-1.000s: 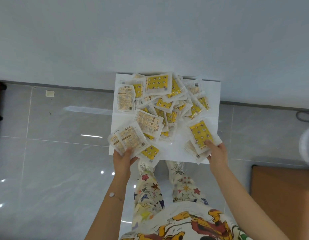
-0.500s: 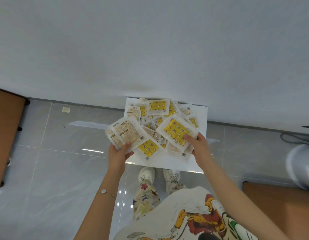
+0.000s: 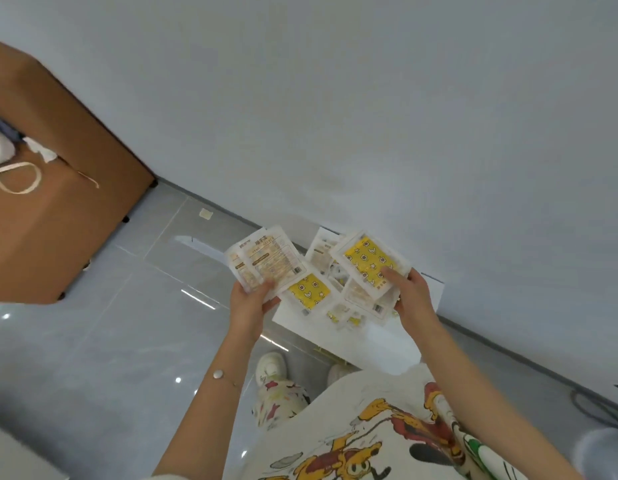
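Your left hand (image 3: 252, 306) grips a fan of packets (image 3: 266, 261) by their lower corners, thumb curled over the top one; most show their white printed backs, and 1 with a yellow star-and-moon face (image 3: 309, 291) sticks out at the fan's lower right edge. Your right hand (image 3: 413, 299) pinches a second bunch, thumb pressed on the front of the top yellow packet (image 3: 368, 261), with at least 1 printed-back packet (image 3: 363, 296) tucked beneath it; how many more lie under that is hard to tell. Both bunches are lifted above the small white worktop (image 3: 387, 344) and sit near each other without touching. More loose packets (image 3: 323, 252) lie on the worktop below and between your hands, blurred. The worktop stands against the grey wall (image 3: 369, 116) on the glossy tiled floor (image 3: 110, 341). A brown cabinet (image 3: 58, 220) stands well off to your left, and a thin bracelet (image 3: 217, 374) circles your left wrist.
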{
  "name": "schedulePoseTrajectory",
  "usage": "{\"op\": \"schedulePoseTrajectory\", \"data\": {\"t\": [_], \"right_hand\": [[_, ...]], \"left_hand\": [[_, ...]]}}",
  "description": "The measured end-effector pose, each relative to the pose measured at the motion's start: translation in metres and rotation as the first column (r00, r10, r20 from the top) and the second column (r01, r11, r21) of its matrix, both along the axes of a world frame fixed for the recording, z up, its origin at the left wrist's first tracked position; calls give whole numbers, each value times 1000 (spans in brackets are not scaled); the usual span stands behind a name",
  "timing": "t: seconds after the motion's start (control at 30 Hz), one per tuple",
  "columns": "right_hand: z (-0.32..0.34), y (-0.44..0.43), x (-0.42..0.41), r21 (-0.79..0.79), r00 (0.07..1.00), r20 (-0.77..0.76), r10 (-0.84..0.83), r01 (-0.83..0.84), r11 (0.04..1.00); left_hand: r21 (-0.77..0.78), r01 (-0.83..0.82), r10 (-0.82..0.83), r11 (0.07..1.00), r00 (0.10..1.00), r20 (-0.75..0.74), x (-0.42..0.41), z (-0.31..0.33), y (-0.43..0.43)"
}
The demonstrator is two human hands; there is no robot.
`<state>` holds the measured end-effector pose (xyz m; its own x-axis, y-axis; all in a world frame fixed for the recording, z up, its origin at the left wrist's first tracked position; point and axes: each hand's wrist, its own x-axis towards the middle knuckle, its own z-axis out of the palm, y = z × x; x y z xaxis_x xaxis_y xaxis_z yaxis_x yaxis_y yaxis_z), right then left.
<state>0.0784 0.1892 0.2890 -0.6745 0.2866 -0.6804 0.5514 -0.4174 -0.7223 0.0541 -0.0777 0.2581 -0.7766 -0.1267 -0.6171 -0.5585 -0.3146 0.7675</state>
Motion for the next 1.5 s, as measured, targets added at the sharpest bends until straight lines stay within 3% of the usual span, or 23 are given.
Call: {"op": "schedulePoseTrajectory", "data": {"t": [0.37,0.73,0.97,1.23,1.4,1.5], "right_hand": [[36,-188,-57,-12,951,-55,304,-305,952],[53,-444,-98,9,811,-129,570,-574,819],[53,-568,-113,-23,656,-124,744,-752,659],[43,-700,-148,128,435,-147,888,-882,453],[40,-793,-182,228,225,-155,962,-939,257],[43,-847,-198,240,93,-163,982,-962,131]], "left_hand": [[45,-347,349,937,936,-39,17,35,-188],[21,-603,603,797,793,-90,60,66,-416],[20,-758,757,652,649,-78,77,66,-504],[30,-871,867,491,485,-113,87,52,-585],[18,-929,921,369,362,-145,77,54,-640],[16,-969,961,245,241,-138,73,60,-665]]}}
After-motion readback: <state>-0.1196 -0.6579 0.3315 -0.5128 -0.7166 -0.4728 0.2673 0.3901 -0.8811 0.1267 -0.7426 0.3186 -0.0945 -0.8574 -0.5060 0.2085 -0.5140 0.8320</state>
